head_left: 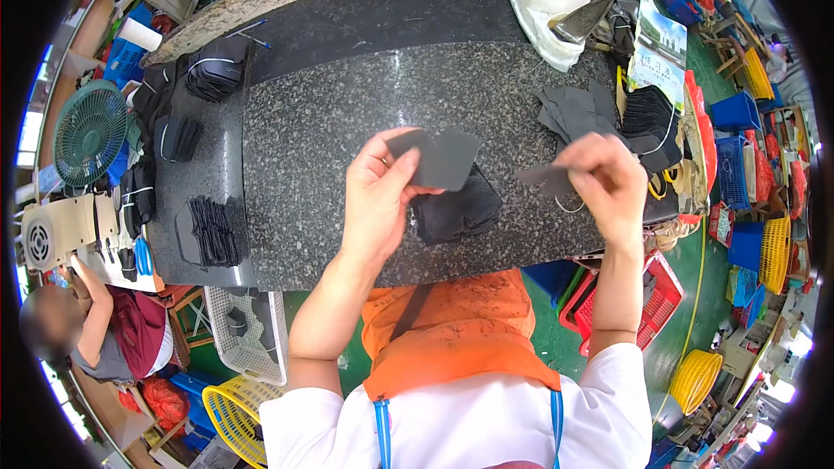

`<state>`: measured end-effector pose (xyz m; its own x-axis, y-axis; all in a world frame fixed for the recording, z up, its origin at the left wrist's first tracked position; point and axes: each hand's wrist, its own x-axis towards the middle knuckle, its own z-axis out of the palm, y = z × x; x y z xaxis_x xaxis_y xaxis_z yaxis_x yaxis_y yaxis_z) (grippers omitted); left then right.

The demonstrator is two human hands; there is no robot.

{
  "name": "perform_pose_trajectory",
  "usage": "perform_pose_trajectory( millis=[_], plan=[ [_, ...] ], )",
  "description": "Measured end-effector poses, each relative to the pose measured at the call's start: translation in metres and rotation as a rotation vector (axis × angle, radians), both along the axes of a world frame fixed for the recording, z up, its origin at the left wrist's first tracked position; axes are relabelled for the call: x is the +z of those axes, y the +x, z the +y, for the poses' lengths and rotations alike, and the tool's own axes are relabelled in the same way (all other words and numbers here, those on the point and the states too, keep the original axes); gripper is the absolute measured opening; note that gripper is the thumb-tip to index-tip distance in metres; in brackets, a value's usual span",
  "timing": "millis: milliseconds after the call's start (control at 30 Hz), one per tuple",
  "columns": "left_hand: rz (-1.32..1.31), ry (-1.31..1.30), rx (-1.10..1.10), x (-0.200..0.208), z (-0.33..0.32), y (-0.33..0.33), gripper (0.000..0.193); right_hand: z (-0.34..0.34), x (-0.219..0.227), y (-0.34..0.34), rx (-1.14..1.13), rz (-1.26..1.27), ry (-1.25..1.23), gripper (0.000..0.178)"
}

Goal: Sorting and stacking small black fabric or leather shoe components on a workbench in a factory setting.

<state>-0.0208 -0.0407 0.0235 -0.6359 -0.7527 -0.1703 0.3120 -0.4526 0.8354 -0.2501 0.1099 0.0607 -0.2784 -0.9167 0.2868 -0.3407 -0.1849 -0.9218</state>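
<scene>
Above the speckled stone tabletop [321, 104], my left hand [382, 187] is closed on flat dark grey cut pieces [450, 159], held between thumb and fingers. My right hand [608, 175], also closed, pinches another dark grey piece [546, 179], slightly blurred, off to the right. A pile of black pieces [465, 208] lies on the table just beyond and below my left fingers. Past my right hand, loose dark grey pieces [578, 111] are spread out, beside a tied black stack [651, 122].
Stacks of black pieces [208, 230] and tied bundles [215, 69] stand along the table's left side. A white container [547, 0] is at the back right. A green fan [89, 132] and another person [95, 321] are at the left. Below the table sits a white basket [276, 339].
</scene>
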Motion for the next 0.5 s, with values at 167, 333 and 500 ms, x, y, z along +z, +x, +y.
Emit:
perform_pose_trajectory(
  millis=[167,333,500],
  plan=[
    [-0.523,-0.759,-0.457,0.034,0.007,0.016,0.048,-0.026,0.009,0.025,-0.14,0.651,0.043,0.057],
    [-0.372,-0.428,-0.397,0.033,0.033,0.007,0.058,-0.028,0.011,0.056,0.174,-0.037,0.463,0.049],
    [-0.311,-0.151,-0.158,0.009,0.036,0.015,0.056,-0.019,-0.018,0.06,-0.13,-0.296,0.422,0.021]
  ],
)
